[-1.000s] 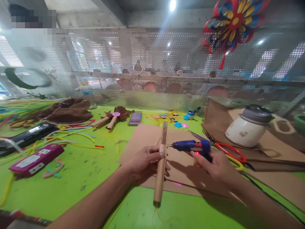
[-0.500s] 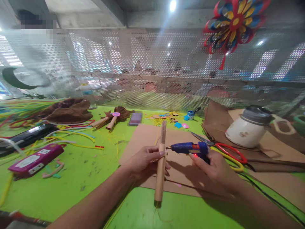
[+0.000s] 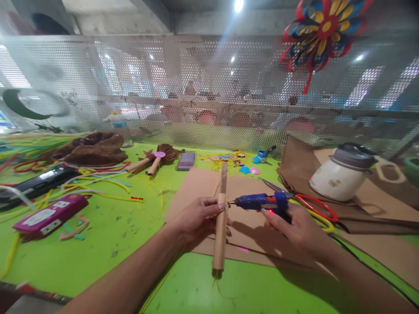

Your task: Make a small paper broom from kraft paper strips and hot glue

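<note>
Between the fingers and thumb of my left hand is a rolled brown paper tube, held nearly upright in view. A narrower strip sticks out of its top, and thin yellow strands hang from its lower end. My right hand grips a blue hot glue gun with a red light showing near the trigger. The gun's metal nozzle points left, right beside the tube; whether it touches cannot be made out. Beneath both hands lies a sheet of brown paper on the green table.
Scissors with red and yellow handles lie at right, before a white lidded jar and folded brown paper. Two brown paper fans lie farther back. A purple power strip and coloured strips are at left.
Both hands keep their grips, and the nozzle stays beside the tube. The whole view has shifted very slightly; nothing was taken up or let go.
</note>
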Available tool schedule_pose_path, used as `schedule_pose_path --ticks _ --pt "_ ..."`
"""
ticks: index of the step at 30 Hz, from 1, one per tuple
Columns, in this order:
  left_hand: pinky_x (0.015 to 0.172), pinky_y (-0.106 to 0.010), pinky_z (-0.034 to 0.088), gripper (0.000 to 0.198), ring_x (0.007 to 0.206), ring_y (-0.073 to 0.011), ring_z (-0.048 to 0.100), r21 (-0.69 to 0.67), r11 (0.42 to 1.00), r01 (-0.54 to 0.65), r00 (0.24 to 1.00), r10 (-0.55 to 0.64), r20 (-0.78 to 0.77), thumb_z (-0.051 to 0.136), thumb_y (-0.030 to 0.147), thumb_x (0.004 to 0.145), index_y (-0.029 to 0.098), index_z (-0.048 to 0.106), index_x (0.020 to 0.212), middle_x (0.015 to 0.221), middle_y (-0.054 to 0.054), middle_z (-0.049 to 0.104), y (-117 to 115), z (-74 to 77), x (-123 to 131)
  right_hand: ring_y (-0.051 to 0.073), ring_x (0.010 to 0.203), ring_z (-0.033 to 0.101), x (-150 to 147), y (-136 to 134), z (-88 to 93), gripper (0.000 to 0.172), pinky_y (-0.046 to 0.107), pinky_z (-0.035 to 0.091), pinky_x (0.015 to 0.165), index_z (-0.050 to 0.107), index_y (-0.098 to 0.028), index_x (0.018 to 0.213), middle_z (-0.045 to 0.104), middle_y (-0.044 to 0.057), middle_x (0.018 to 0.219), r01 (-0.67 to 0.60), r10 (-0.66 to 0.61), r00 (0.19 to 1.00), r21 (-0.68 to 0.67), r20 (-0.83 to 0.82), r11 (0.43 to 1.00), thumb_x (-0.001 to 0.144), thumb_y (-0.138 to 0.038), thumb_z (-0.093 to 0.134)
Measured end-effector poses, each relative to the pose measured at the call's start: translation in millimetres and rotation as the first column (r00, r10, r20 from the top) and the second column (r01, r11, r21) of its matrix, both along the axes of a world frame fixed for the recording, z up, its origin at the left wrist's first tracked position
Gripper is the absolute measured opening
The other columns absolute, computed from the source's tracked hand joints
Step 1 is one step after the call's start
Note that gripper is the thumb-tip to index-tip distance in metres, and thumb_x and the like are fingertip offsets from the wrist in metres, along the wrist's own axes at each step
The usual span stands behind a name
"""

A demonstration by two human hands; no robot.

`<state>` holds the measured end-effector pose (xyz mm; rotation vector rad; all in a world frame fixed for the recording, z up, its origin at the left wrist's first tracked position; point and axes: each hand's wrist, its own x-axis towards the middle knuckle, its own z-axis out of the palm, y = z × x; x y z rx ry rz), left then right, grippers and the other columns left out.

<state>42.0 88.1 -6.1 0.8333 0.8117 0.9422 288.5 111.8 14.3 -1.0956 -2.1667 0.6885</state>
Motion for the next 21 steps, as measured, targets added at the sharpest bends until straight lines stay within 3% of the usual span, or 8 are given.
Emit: schedule_pose_path --ticks 3,10,17,21 --pt "0.064 -0.041 0.056 0.015 0.062 -0.0239 0.068 -0.003 1.000 0.002 1.000 -0.002 0.000 0.056 0.021 0.084 0.010 0.054 0.094 0.074 -0.014 0.068 1 0.0 -1 0.018 0.063 0.058 0 -2 3.1 0.033 0.027 0.046 0.056 0.063 -0.017 0.072 0.064 0.003 0.067 -0.028 0.028 1.000 -0.001 0.002 1.000 0.087 -0.043 0.050" --pt "0.066 -0.035 0.057 0.009 0.065 -0.0181 0.066 -0.038 0.998 -0.040 0.999 0.042 0.032 0.056 0.014 0.084 0.009 0.058 0.090 0.074 -0.011 0.065 0 1.4 -1 0.024 0.082 0.066 -5 -12 12.3 0.036 0.032 0.054 0.070 0.064 -0.021 0.116 0.072 0.006 0.094 -0.096 0.096 0.995 -0.056 -0.014 0.994 0.088 -0.039 0.051" --pt "0.063 -0.035 0.057 0.010 0.056 -0.0143 0.062 -0.035 0.998 -0.059 0.996 0.061 0.070 0.056 0.015 0.084 0.010 0.060 0.090 0.072 -0.008 0.064 0 3.3 -1 0.027 0.100 0.064 -3 -15 15.1 0.045 0.038 0.053 0.086 0.056 -0.019 0.128 0.068 0.009 0.113 -0.163 0.164 0.986 -0.129 0.000 0.978 0.088 -0.038 0.052" --pt "0.063 -0.034 0.057 0.010 0.063 -0.0164 0.064 -0.042 0.995 -0.086 0.995 0.089 0.053 0.057 0.014 0.083 0.009 0.061 0.091 0.075 -0.010 0.065 1 2.1 -1 0.028 0.101 0.064 -4 -16 15.1 0.040 0.040 0.053 0.085 0.062 -0.020 0.121 0.069 0.009 0.110 -0.135 0.129 0.989 -0.097 -0.065 0.986 0.086 -0.038 0.055"
